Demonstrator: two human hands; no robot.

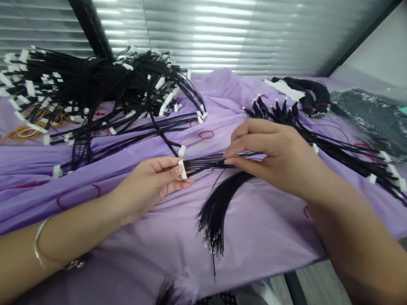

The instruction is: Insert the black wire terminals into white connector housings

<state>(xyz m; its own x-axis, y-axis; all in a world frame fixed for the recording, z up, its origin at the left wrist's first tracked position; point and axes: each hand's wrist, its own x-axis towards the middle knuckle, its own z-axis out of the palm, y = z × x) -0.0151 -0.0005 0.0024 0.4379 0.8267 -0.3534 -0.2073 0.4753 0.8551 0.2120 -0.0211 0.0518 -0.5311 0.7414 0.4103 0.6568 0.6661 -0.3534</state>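
Between thumb and fingers, my left hand [155, 179] holds a white connector [182, 169] at the end of a flat row of thin black wires [204, 164]. My right hand [267, 153] pinches inward at the right part of those same wires, fingertips closed; whether one single wire is in the pinch cannot be made out. Below the right hand, a loose bundle of black wires [218, 209] fans out on the purple cloth, its bare tips shiny. Another white connector [181, 151] on black wires lies just above my left fingertips.
A large heap of black wire harnesses [101, 83] with white connectors lies at the back left. More harnesses [353, 156] lie at the right, beside a clear plastic bag [374, 115]. Red rubber bands [206, 134] are scattered over the purple cloth [156, 259]. Blinds [233, 23] stand behind.
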